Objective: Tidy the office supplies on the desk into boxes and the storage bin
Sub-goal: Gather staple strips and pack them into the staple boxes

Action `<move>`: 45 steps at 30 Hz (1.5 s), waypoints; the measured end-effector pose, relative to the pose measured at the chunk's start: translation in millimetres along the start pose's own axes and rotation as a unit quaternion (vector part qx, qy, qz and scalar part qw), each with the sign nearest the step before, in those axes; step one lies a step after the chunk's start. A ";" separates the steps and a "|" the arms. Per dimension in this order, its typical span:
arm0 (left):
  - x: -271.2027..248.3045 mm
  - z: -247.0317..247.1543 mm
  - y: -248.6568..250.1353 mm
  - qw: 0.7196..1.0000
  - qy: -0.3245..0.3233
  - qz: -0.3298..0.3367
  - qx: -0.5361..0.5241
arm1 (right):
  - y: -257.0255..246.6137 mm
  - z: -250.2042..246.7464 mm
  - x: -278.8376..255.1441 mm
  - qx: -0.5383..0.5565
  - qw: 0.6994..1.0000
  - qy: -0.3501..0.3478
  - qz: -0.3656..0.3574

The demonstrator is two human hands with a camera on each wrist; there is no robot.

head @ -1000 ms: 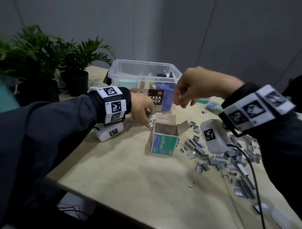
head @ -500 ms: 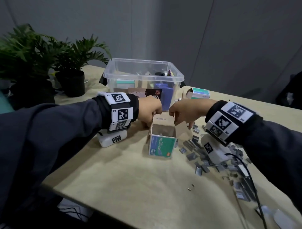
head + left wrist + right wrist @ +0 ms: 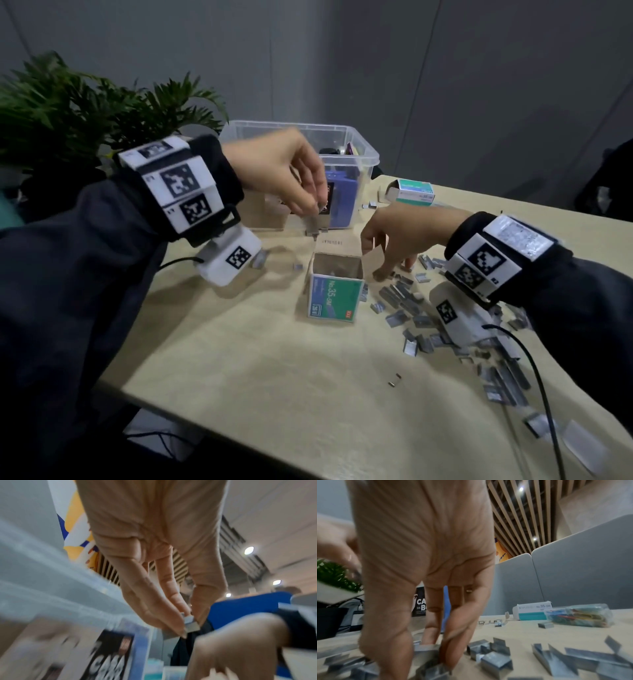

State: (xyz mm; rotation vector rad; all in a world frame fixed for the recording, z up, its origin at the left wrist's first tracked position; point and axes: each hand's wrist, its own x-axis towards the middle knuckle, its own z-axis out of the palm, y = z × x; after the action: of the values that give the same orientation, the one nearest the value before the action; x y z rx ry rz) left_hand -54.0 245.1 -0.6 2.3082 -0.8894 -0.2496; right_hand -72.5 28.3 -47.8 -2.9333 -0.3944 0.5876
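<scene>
**Loose staples being gathered into the open box**

Nearest, staple strips (image 3: 404, 301) beside the staple box (image 3: 334, 291) are being pinched by the right hand (image 3: 394, 240). Beyond, a small strip (image 3: 190, 622) is being carried over by the left hand (image 3: 284, 178), raised since earlier from desk level; release over the opening is judged next. Farthest, the storage bin (image 3: 363, 150) is standing

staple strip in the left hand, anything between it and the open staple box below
Nothing visible. The left hand pinches the staple strip above the back flap of the open staple box; its mouth is uncovered. The right hand works the loose staples beside it.
</scene>
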 end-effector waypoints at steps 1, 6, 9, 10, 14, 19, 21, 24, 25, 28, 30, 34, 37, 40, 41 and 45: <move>-4.1 -4.2 6.9 1.000 0.009 0.005 -0.021 | 0.1 0.7 -0.5 -0.002 1.000 -0.005 0.005; -21.9 8.4 35.0 0.995 -0.066 0.028 -0.063 | -1.2 0.4 -2.2 -0.005 1.000 -0.010 0.015; -24.8 25.9 33.1 0.990 -0.138 0.034 -0.018 | -2.8 0.9 -3.7 -0.041 0.999 -0.003 0.018; -25.4 29.3 31.8 0.988 -0.152 0.034 -0.006 | -3.1 1.3 -4.3 -0.050 0.999 0.004 0.017; -26.9 28.8 27.7 0.993 -0.117 0.032 -0.016 | -0.3 -6.1 -9.1 -0.027 0.998 0.049 0.001; -33.9 31.5 22.5 0.962 -0.157 0.103 0.197 | -0.9 -33.6 -31.5 0.056 0.991 0.121 -0.034; -36.7 34.1 18.3 0.955 -0.155 0.097 0.233 | -9.5 -45.8 -44.6 0.126 0.977 0.158 -0.066; -43.6 22.3 13.4 0.967 -0.114 0.088 0.211 | -26.8 -55.4 -62.7 0.223 0.956 0.150 -0.118; -46.4 16.2 12.6 0.972 -0.108 0.087 0.189 | -33.2 -54.5 -66.2 0.225 0.956 0.132 -0.131; -53.0 3.5 10.6 0.983 -0.096 0.058 0.147 | -48.8 -42.9 -66.3 0.169 0.970 0.104 -0.142; -53.5 1.5 8.3 0.987 -0.080 0.030 0.138 | -55.3 -32.2 -61.1 0.109 0.978 0.121 -0.133; -47.1 4.9 6.0 0.988 -0.057 -0.014 0.140 | -67.1 -13.9 -51.3 0.009 0.984 0.102 -0.143; -36.2 8.4 -3.2 0.984 -0.072 -0.072 0.143 | -61.5 -21.0 -55.9 0.023 0.982 0.115 -0.149; -27.6 15.4 -15.5 0.970 -0.115 -0.141 0.163 | -33.1 -38.4 -59.1 0.111 0.974 0.171 -0.100; -25.3 18.7 -18.4 0.963 -0.131 -0.164 0.166 | -22.0 -40.9 -56.5 0.112 0.980 0.156 -0.056; -16.6 29.8 -18.1 0.954 -0.196 -0.190 0.120 | -5.7 -24.1 -42.6 0.002 0.985 -0.109 0.135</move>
State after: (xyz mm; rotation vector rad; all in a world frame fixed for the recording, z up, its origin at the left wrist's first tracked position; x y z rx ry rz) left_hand -68.3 251.3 -35.9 2.7028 -0.6747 -0.8292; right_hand -102.3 20.4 -9.4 -2.9481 -0.0122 0.9469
